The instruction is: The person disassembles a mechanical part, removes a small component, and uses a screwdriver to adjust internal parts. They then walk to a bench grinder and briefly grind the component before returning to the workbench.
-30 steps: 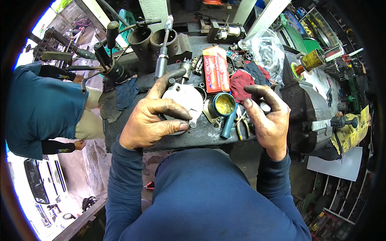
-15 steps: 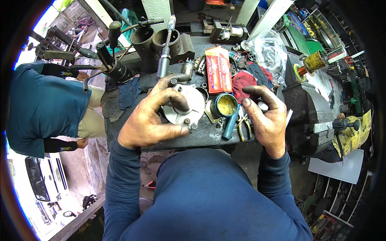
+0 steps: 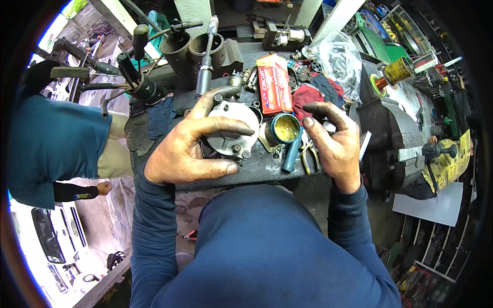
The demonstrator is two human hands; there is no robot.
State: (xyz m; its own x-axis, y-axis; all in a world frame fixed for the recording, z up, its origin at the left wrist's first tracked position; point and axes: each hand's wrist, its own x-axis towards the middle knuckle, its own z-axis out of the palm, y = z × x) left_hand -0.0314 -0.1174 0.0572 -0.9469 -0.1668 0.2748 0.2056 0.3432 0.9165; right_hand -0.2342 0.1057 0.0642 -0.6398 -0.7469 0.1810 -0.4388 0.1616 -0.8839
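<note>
Below my left hand (image 3: 192, 146) lies a round silver metal housing (image 3: 231, 115) with bolts round its edge. The fingers are spread over its left side, thumb well apart; I cannot tell if they touch it. My right hand (image 3: 336, 143) is raised at the right, fingers curled, with a gap between the blackened thumb and forefinger. Past those fingertips shows a small white round thing (image 3: 327, 125), whether held or lying behind is unclear. Between the hands stands an open blue tub of yellowish grease (image 3: 286, 128). A blue tool handle (image 3: 291, 156) and yellow-black pliers (image 3: 310, 157) lie near it.
A red-and-white box (image 3: 274, 84), a red rag (image 3: 306, 100) and clear plastic (image 3: 339, 61) lie farther back. Metal cylinders (image 3: 207, 50) stand back left, a dark casing (image 3: 387, 143) at right. A person in teal (image 3: 61, 149) stands left; another in yellow (image 3: 452, 167) is at right.
My left fingers have straightened and the thumb has spread farther from them. The right hand keeps nearly the same pose. The whole view has shifted slightly; the person at left has lowered one arm.
</note>
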